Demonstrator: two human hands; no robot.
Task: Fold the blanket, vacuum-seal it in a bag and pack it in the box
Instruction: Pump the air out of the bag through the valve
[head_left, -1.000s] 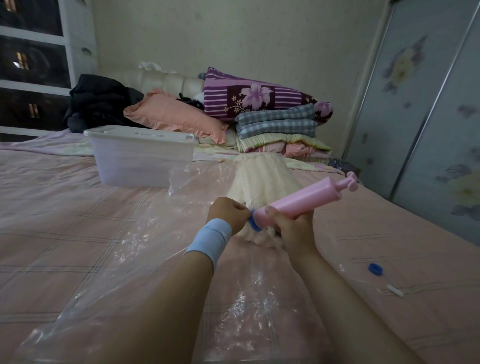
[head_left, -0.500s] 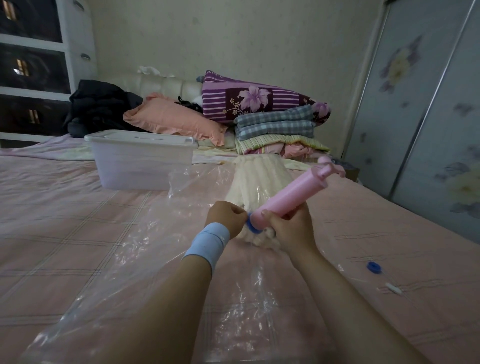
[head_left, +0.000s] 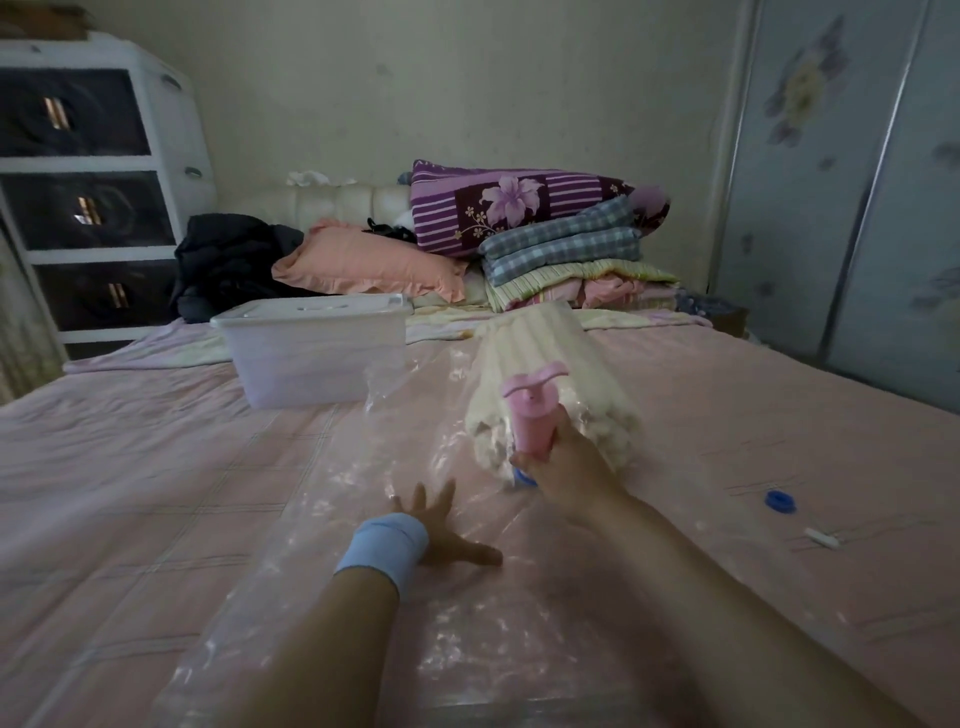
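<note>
1. Closest in: left hand (head_left: 441, 530), blue wristband (head_left: 384, 545) on, lies flat with fingers spread. It presses the clear vacuum bag (head_left: 467, 649) down, nearer than the pump and to its left.
2. Right hand (head_left: 566, 467) is wrapped round the barrel of the pink hand pump (head_left: 532, 415), which stands roughly upright on the bag's blue valve (head_left: 524, 477).
3. The cream blanket (head_left: 519, 338), folded into a roll, sits inside the bag right behind the pump and looks puffy, so I'd say not much air is out.
4. The blue valve cap (head_left: 780, 501) lies loose on the bedspread, well right of the pump.
5. The lidded clear storage box (head_left: 311, 358) waits beyond the pump, to its left.
6. Risks, I reckon: one-handed pumping could tip the nozzle off the valve and leak, or the slippery plastic could slide under the palm. I can't see the bag's zip end.
</note>
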